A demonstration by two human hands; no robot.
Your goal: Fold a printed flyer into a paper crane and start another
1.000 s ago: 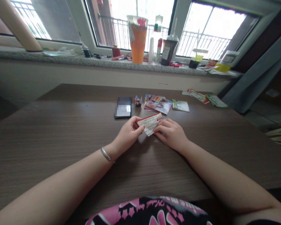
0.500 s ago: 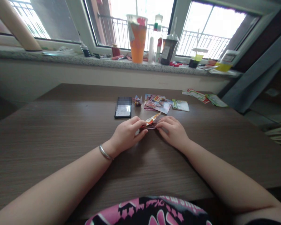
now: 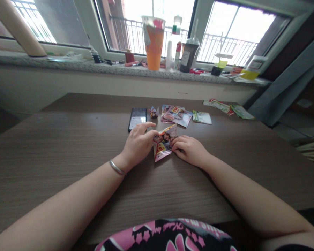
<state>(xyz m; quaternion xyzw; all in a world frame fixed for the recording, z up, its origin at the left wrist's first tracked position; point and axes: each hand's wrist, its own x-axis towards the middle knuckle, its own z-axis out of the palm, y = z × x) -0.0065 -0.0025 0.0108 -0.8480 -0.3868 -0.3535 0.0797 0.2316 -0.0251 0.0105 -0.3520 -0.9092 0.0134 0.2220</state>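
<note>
A small folded leaflet (image 3: 163,143) with printed pictures and a pointed lower corner is between my hands, over the table. My left hand (image 3: 139,141) is at its upper left edge, with one fingertip on the paper. The index finger is stretched out above it, near the phone's lower right corner, and the other fingers are partly hidden. My right hand (image 3: 189,149) has its fingers closed on the leaflet's right edge. Just beyond stands a small folded paper piece (image 3: 154,112), beside a stack of printed leaflets (image 3: 178,115).
A phone (image 3: 137,116) lies behind my left hand. Green-and-white cards (image 3: 202,117) and colourful paper strips (image 3: 221,106) lie farther right on the table (image 3: 68,150). Along the windowsill stand a tall orange cup (image 3: 154,48), a dark drink cup (image 3: 188,55) and bottles.
The folded leaflet has turned and opened out, so its printed face now shows. My left index finger has lifted and stretched out. My right hand has shifted slightly down towards me.
</note>
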